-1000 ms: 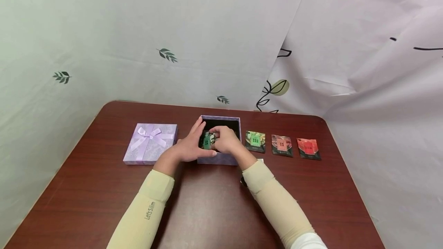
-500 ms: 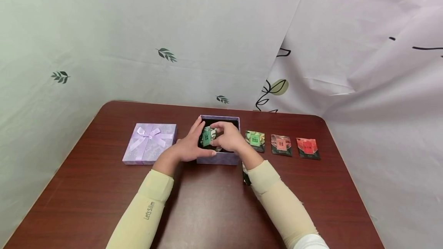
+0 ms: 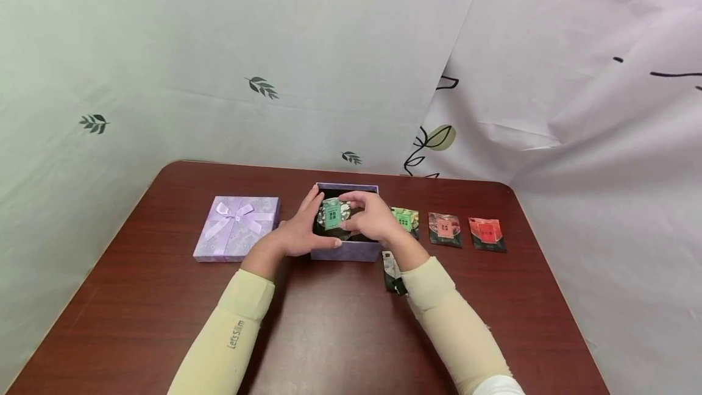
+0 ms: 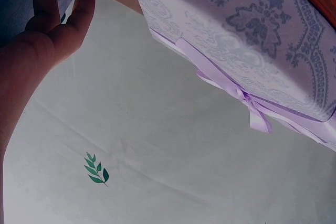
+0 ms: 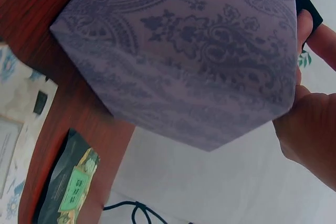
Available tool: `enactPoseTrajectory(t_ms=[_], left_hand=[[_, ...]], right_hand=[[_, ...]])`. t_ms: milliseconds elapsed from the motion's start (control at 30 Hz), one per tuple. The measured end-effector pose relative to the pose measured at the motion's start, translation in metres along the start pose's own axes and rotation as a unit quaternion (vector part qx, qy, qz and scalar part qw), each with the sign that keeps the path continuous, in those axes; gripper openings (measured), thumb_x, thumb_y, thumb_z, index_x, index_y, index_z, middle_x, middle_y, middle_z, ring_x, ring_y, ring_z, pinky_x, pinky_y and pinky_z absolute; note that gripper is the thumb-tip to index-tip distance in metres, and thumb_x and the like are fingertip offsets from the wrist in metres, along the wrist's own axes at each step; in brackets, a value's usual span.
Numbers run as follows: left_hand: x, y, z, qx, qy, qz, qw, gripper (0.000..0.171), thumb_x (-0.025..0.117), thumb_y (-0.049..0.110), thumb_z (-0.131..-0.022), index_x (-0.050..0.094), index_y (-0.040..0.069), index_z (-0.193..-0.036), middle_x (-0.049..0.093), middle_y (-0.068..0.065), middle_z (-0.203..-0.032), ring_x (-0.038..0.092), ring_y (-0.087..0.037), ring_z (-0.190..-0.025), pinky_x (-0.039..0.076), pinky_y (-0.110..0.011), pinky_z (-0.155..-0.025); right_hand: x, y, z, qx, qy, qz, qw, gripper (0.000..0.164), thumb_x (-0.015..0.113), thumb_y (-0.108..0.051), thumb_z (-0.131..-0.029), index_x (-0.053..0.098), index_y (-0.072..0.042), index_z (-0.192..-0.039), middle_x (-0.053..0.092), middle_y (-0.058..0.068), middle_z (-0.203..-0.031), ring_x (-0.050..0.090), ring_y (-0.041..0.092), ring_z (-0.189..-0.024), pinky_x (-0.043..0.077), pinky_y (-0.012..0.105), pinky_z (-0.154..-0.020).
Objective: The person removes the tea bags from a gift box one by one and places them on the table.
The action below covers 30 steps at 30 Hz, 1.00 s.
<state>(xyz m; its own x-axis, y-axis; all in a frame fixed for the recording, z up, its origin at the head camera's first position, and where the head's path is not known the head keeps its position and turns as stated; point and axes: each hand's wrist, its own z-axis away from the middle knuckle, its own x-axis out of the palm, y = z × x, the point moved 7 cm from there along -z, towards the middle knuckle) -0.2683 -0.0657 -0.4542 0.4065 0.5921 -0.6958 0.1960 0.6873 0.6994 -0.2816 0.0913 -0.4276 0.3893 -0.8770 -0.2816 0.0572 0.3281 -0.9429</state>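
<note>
A purple patterned box [image 3: 345,252] with a black inside stands at the middle of the table. My left hand [image 3: 298,231] rests against its left front corner, fingers straight along the left rim and thumb stretched along the front one. My right hand [image 3: 368,217] pinches a teal-and-dark sachet [image 3: 332,214] by its right edge, over the box opening. In the right wrist view, a dark corner of that sachet [image 5: 308,8] shows between the fingers beyond the box wall [image 5: 210,51]. Part of the box interior is hidden by both hands.
Left of the box lies a purple lid [image 3: 258,245] with a ribbon bow. On the right are a green sachet [image 3: 404,220], a pink one [image 3: 445,228] and a red one [image 3: 487,234]. A pale sachet [image 3: 392,267] lies partly under my right forearm.
My right hand has shifted slightly up and right, bringing the teal sachet higher and turning its face more into view. The left hand has stayed at the box.
</note>
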Motion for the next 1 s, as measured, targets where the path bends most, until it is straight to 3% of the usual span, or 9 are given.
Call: enactPoseTrajectory(t_ms=[267,533,733,1000], left_hand=[[0.000,0.000,0.000,-0.007,-0.004,0.003,1.0000,0.117,0.077,0.052,-0.082,0.001,0.014,-0.162,-0.018,0.005,-0.165,0.013,-0.036,-0.148,0.008,-0.082,-0.098],[0.000,0.000,0.001,-0.004,-0.005,0.000,1.0000,0.120,0.076,0.058,-0.080,0.001,0.012,-0.162,-0.018,0.004,-0.165,0.016,-0.037,-0.147,0.010,-0.082,-0.098],[0.001,-0.001,0.001,-0.002,-0.007,0.001,1.0000,0.120,0.076,0.059,-0.080,0.001,0.013,-0.162,-0.018,0.004,-0.165,0.018,-0.037,-0.147,0.012,-0.080,-0.099],[0.000,0.001,0.001,0.002,-0.002,0.001,1.0000,0.119,0.077,0.057,-0.080,0.002,0.012,-0.162,-0.017,0.003,-0.165,0.022,-0.038,-0.146,0.014,-0.079,-0.100]], right_hand=[[-0.012,0.001,0.008,-0.005,0.003,-0.011,1.000,0.053,0.075,0.004,-0.085,0.062,-0.010,-0.135,0.053,0.017,-0.130,0.067,0.030,-0.082,0.056,0.050,-0.077],[-0.024,0.010,0.015,-0.003,0.002,-0.031,1.000,0.054,0.074,0.005,-0.085,0.061,-0.008,-0.136,0.050,0.019,-0.133,0.066,0.030,-0.080,0.058,0.041,-0.072],[-0.036,0.017,0.022,0.000,0.015,-0.030,0.999,0.054,0.075,0.004,-0.084,0.062,-0.009,-0.135,0.049,0.020,-0.138,0.066,0.026,-0.093,0.057,0.041,-0.072],[-0.051,0.026,0.031,0.003,0.029,-0.030,0.999,0.055,0.076,0.005,-0.082,0.062,-0.008,-0.134,0.050,0.021,-0.127,0.064,0.026,-0.079,0.057,0.044,-0.072]])
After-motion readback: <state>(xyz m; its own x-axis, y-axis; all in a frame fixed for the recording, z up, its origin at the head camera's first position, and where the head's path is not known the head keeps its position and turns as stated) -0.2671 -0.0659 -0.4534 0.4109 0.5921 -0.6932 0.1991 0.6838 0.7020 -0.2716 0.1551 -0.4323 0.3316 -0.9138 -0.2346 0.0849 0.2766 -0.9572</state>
